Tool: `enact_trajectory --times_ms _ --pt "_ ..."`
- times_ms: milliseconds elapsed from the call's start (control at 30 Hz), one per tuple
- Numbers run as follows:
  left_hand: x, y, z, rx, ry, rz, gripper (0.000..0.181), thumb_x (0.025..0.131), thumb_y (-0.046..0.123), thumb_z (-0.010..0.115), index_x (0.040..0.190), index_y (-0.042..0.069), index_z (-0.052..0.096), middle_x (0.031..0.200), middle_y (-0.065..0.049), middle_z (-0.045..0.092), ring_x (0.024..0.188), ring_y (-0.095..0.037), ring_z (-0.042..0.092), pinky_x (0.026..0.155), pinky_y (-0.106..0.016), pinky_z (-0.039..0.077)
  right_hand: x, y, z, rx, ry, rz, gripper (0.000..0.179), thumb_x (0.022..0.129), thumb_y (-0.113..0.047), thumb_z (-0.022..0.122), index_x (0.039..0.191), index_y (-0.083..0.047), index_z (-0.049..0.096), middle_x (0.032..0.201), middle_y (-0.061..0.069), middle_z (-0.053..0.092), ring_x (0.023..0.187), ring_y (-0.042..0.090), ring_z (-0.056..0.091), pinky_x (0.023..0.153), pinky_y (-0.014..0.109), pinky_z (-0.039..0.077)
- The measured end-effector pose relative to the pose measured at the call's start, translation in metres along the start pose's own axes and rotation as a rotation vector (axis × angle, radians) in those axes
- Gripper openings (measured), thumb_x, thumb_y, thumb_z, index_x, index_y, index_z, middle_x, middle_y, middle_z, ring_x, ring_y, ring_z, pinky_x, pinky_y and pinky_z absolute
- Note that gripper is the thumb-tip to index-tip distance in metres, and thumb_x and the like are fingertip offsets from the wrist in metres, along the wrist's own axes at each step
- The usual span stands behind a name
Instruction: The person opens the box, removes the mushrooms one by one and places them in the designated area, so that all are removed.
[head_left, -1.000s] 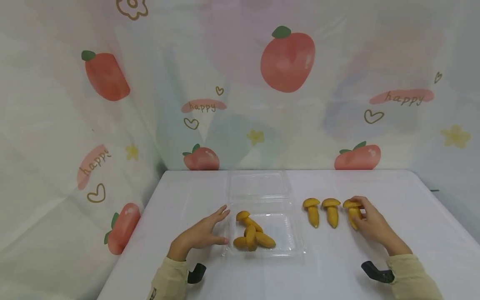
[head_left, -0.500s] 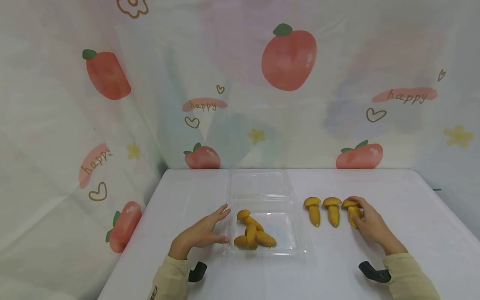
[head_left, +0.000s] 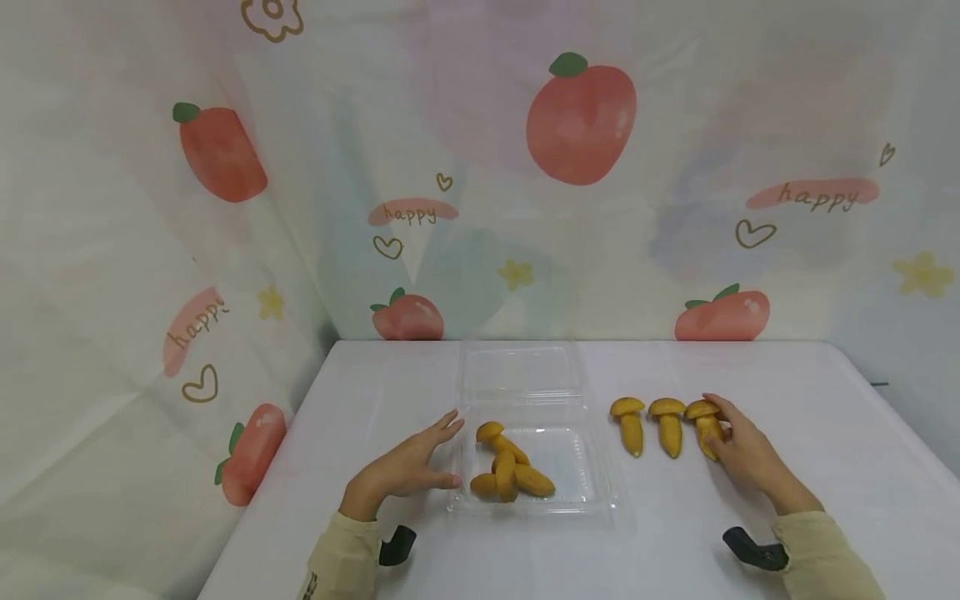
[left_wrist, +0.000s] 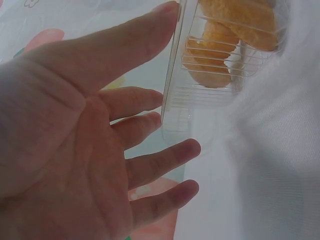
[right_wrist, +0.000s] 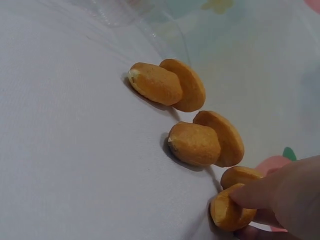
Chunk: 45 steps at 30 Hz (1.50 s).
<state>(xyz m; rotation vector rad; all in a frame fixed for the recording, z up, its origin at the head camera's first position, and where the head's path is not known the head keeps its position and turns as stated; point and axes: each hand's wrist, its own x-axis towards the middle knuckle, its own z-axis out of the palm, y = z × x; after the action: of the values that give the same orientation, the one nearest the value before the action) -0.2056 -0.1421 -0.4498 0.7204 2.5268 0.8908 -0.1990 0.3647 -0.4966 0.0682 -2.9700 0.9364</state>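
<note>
In the head view, my right hand (head_left: 746,450) holds the rightmost yellow mushroom (head_left: 703,412) in a row on the table. Its thumb lies on the stem in the right wrist view; the other fingertips are partly hidden. Two more mushrooms, a middle one (head_left: 666,421) and a left one (head_left: 628,425), lie beside it, caps toward the back. My left hand (head_left: 401,465), fingers spread, is at the left rim of a clear plastic clamshell box (head_left: 577,467). Several mushrooms (head_left: 504,471) lie piled in the left part of its base. The left wrist view shows the thumb against the box rim.
The box's lid (head_left: 519,368) is folded back toward the wall cloth (head_left: 480,150), which is printed with fruit. A white cloth covers the table (head_left: 555,558). Each wrist carries a black mount, one on the left (head_left: 397,546) and one on the right (head_left: 753,550).
The rightmost mushroom, in my right hand, sits slightly closer to the middle one. My left hand stays at the box rim. The head view has shifted a little.
</note>
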Motion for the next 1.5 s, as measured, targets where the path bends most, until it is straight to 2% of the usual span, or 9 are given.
enact_trajectory --times_ms 100,167,333,467,600,833,1033,1267,1500 --pt "0.001 -0.001 0.001 0.005 0.001 -0.006 0.087 0.09 0.028 0.078 0.159 0.006 0.03 0.171 -0.014 0.018 0.155 -0.038 0.025 0.122 -0.061 0.028 0.0 0.001 0.0 -0.008 -0.006 0.009 0.071 0.094 -0.003 0.06 0.153 0.007 0.022 0.133 0.04 0.046 0.101 0.046 0.058 0.079 0.049 0.05" --pt "0.001 -0.002 0.001 0.007 0.001 -0.01 0.087 0.09 0.028 0.078 0.159 0.007 0.031 0.171 -0.013 0.018 0.155 -0.038 0.024 0.122 -0.061 0.028 0.0 0.002 0.0 -0.01 -0.014 0.023 0.075 0.094 -0.006 0.062 0.154 0.007 0.02 0.135 0.039 0.045 0.103 0.047 0.057 0.08 0.051 0.05" --pt "0.0 -0.003 0.002 0.001 -0.002 -0.015 0.087 0.09 0.027 0.078 0.159 0.006 0.03 0.171 -0.013 0.017 0.156 -0.038 0.024 0.122 -0.061 0.028 0.0 0.001 -0.003 -0.018 -0.073 0.087 0.085 0.097 -0.021 0.063 0.158 0.005 0.009 0.141 0.04 0.038 0.112 0.055 0.053 0.088 0.064 0.05" --pt "0.0 -0.002 0.002 -0.004 -0.002 -0.012 0.087 0.09 0.027 0.078 0.159 0.006 0.03 0.171 -0.014 0.017 0.155 -0.038 0.024 0.122 -0.061 0.027 -0.002 -0.002 -0.011 -0.052 -0.128 0.13 0.09 0.101 -0.036 0.058 0.158 0.005 0.001 0.14 0.046 0.035 0.119 0.062 0.045 0.094 0.074 0.044" --pt "0.0 -0.001 0.001 0.001 -0.001 0.002 0.087 0.09 0.026 0.078 0.159 0.006 0.03 0.17 -0.014 0.017 0.155 -0.038 0.024 0.122 -0.06 0.027 -0.004 -0.005 -0.021 -0.104 -0.112 0.121 0.09 0.103 -0.041 0.055 0.156 0.01 0.003 0.136 0.05 0.037 0.121 0.067 0.04 0.095 0.077 0.04" --pt "0.0 0.001 0.0 0.002 0.003 0.004 0.086 0.089 0.025 0.078 0.159 0.006 0.031 0.17 -0.014 0.018 0.155 -0.038 0.025 0.122 -0.061 0.028 -0.007 -0.013 -0.03 -0.155 -0.081 0.134 0.086 0.103 -0.044 0.053 0.153 0.013 0.013 0.139 0.05 0.032 0.123 0.068 0.038 0.096 0.078 0.04" --pt "0.001 -0.001 0.0 0.008 0.0 0.001 0.087 0.09 0.026 0.078 0.159 0.006 0.03 0.17 -0.014 0.018 0.155 -0.038 0.025 0.122 -0.06 0.028 -0.008 -0.032 -0.026 -0.102 -0.023 0.062 0.08 0.103 -0.04 0.055 0.153 0.011 0.02 0.144 0.046 0.034 0.129 0.065 0.034 0.101 0.079 0.035" --pt "0.003 -0.003 0.0 0.01 0.004 -0.005 0.087 0.089 0.026 0.079 0.159 0.007 0.031 0.17 -0.014 0.018 0.155 -0.038 0.025 0.122 -0.06 0.028 -0.007 -0.062 -0.007 -0.013 0.054 -0.079 0.067 0.101 -0.024 0.061 0.151 0.008 0.031 0.136 0.042 0.048 0.124 0.058 0.046 0.1 0.076 0.039" --pt "0.002 -0.002 0.0 0.01 0.006 -0.019 0.087 0.089 0.026 0.079 0.159 0.008 0.031 0.171 -0.013 0.018 0.155 -0.037 0.025 0.122 -0.061 0.028 -0.012 -0.087 0.008 0.057 0.136 -0.202 0.062 0.097 -0.018 0.067 0.149 0.004 0.04 0.144 0.035 0.048 0.133 0.056 0.042 0.102 0.075 0.037"
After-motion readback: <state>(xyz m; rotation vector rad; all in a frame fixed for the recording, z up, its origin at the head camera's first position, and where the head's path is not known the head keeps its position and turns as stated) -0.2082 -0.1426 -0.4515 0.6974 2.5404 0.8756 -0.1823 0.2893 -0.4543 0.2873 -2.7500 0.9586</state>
